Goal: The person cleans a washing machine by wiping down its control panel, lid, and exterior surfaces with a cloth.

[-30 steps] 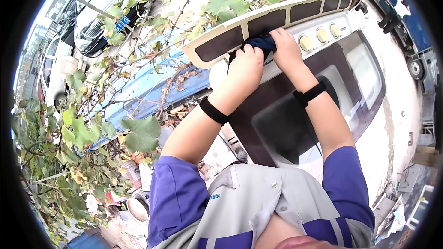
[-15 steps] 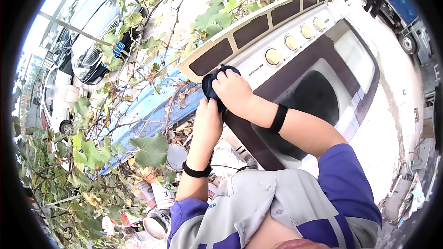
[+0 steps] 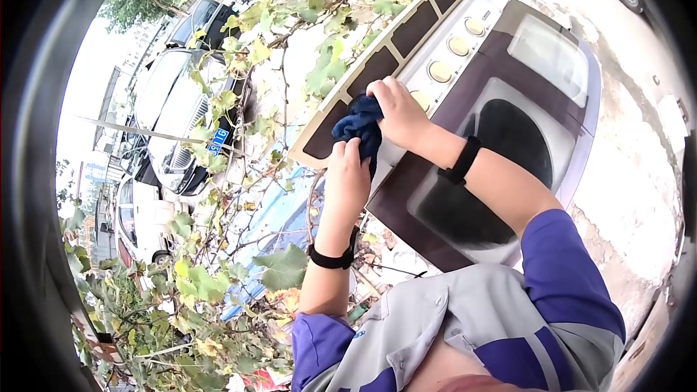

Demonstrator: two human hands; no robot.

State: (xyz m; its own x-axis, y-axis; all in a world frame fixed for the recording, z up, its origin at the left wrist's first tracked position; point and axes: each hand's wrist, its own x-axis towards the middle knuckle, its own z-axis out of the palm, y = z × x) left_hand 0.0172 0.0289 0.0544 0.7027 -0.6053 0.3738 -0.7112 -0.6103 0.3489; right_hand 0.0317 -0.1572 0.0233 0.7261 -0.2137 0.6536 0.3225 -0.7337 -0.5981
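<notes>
Both hands hold a bunched dark blue cloth (image 3: pixel 361 122) over the left end of a twin-tub washing machine (image 3: pixel 444 134). My left hand (image 3: pixel 348 170) grips the lower part of the cloth, its fingers closed on it. My right hand (image 3: pixel 398 112) pinches the upper right side of the same cloth. Behind the cloth runs the machine's raised back panel (image 3: pixel 377 69), cream with brown insets. A row of round cream knobs (image 3: pixel 440 71) lies beyond my right hand. The machine's larger dark lid (image 3: pixel 501 167) is under my right forearm and partly hidden by it.
Vine branches with green leaves (image 3: pixel 283 268) spread along the left. Past them stand a dark car (image 3: pixel 181 116) and a white vehicle (image 3: pixel 145 218). Blue sheeting (image 3: pixel 272 214) lies under the vines. Pale concrete ground (image 3: pixel 624 196) stretches to the right of the machine.
The cloth is now pulled looser, with a piece hanging below between my hands. My right hand has shifted to the cloth's upper right side. The camera view has also turned.
</notes>
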